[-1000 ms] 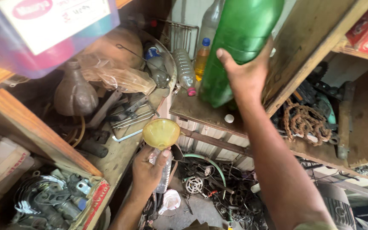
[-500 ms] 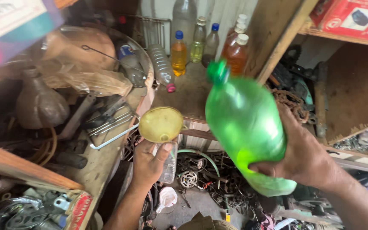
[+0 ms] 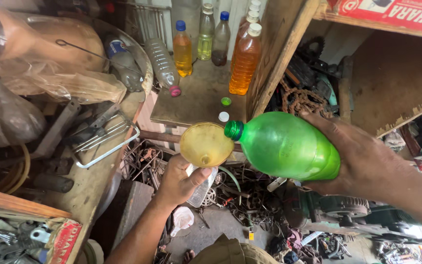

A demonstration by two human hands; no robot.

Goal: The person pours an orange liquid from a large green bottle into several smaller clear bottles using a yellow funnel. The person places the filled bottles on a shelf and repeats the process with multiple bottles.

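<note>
Shelving [image 3: 289,54] made of rough wood takes up the whole top right, with rusty chain and junk tucked into it. Next biggest is the cluttered desk [image 3: 94,181] on the left, piled with metal scraps and a plastic-wrapped lump. Then comes the green bottle [image 3: 286,145], lying nearly flat on its side, neck pointing left, cap off, mouth right at the rim of the funnel. Right hand [image 3: 367,156] has a full grip around the fat end of it, fingers wrapped tight over the base.

Left hand [image 3: 179,183] is closed around a small clear bottle [image 3: 202,188], thumb across the front, holding it up under the yellow funnel [image 3: 205,144], whose spout sits in that bottle's neck.

Back on the little shelf board [image 3: 196,98] stand a few bottles of amber and yellow liquid [image 3: 244,61], and two loose caps, one green [image 3: 226,101] and one white [image 3: 224,116], lie just beside the funnel's far edge.
</note>
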